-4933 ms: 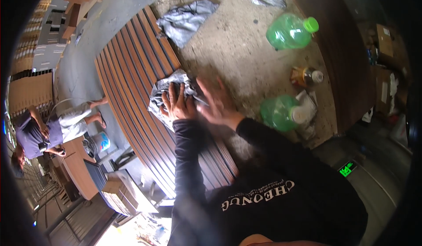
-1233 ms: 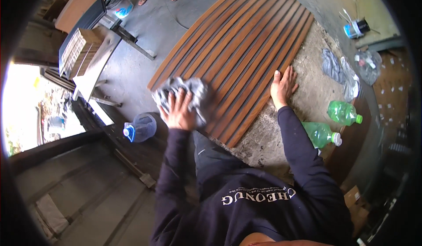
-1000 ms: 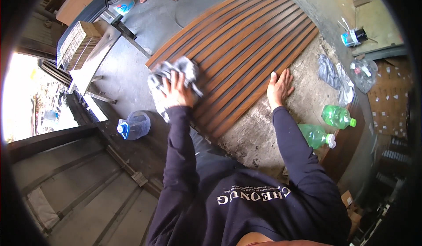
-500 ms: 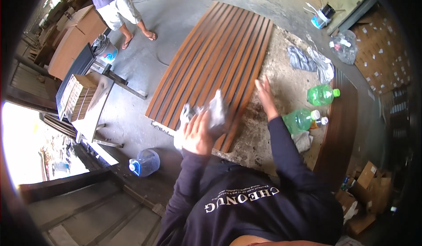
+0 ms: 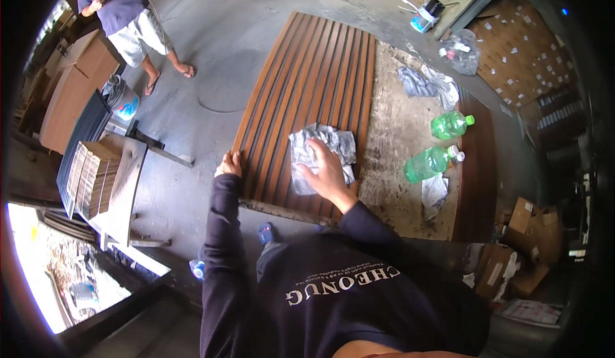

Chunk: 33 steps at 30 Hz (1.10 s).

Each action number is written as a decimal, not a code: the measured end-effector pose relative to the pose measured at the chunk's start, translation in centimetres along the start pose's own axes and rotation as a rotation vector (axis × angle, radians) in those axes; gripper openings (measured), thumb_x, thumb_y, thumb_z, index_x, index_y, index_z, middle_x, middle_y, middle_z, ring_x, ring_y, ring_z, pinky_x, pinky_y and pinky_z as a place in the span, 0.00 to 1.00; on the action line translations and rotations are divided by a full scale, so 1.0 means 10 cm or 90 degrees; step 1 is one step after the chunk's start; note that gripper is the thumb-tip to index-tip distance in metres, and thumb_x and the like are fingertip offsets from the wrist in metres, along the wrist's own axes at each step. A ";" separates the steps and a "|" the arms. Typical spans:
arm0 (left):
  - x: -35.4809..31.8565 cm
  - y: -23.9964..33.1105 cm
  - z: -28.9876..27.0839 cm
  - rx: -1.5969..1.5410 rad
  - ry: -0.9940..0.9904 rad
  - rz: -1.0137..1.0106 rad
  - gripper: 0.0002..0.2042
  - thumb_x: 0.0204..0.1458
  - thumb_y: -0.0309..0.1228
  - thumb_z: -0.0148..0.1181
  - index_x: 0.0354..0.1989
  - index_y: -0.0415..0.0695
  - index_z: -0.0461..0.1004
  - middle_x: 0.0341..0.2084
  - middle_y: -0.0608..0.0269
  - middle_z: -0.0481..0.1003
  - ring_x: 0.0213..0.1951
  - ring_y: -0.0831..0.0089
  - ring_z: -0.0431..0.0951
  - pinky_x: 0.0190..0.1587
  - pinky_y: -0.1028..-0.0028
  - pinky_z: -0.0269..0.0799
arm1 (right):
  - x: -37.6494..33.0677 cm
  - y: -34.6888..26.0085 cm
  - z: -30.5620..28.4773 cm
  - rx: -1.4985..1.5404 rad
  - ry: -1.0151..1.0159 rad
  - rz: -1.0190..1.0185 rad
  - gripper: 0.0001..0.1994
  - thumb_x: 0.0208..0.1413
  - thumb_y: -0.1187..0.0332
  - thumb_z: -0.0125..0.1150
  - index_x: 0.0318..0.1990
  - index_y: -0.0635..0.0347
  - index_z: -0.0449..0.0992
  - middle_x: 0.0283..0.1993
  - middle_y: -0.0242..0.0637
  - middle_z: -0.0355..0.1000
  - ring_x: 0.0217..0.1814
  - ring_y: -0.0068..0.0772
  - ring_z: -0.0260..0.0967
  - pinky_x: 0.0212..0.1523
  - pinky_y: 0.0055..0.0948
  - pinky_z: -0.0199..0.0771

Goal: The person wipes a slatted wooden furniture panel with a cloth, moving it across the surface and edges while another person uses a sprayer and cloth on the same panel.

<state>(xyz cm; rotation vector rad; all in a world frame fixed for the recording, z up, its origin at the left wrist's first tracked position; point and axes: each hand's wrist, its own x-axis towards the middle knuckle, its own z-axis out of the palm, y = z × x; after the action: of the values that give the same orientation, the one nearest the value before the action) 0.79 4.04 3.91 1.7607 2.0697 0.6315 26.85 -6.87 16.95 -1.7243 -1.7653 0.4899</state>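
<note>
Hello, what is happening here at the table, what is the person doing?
A person leans over a slatted brown wooden panel lying on a worktable. The right hand presses flat on a crumpled grey cloth on the slats. The left hand rests on the panel's left edge. Two green plastic bottles lie beside the panel, to its right. Another person stands farther off.

Two green plastic bottles [image 5: 450,125] [image 5: 430,161] lie on the rough bench [image 5: 394,141], near crumpled grey rags [image 5: 425,84]. A clear plastic bag [image 5: 460,50] and a small paint can [image 5: 426,16] sit beyond. On the concrete floor [image 5: 218,50] stands another person [image 5: 131,22]. A stack of slats [image 5: 90,175], possibly timber, rests at left; cardboard boxes [image 5: 525,239] at right.
</note>
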 end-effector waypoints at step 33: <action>0.14 0.68 -0.09 0.037 -0.101 0.013 0.18 0.58 0.46 0.44 0.33 0.41 0.65 0.21 0.40 0.74 0.26 0.43 0.75 0.30 0.54 0.71 | 0.80 0.52 0.12 -0.136 -0.112 0.122 0.08 0.55 0.62 0.55 0.32 0.56 0.72 0.34 0.38 0.72 0.33 0.33 0.72 0.32 0.31 0.74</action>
<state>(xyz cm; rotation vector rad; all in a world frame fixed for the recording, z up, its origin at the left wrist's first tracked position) 5.75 6.15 8.43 1.8030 1.9841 0.4255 30.31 1.65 14.07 -2.0681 -1.8375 0.5673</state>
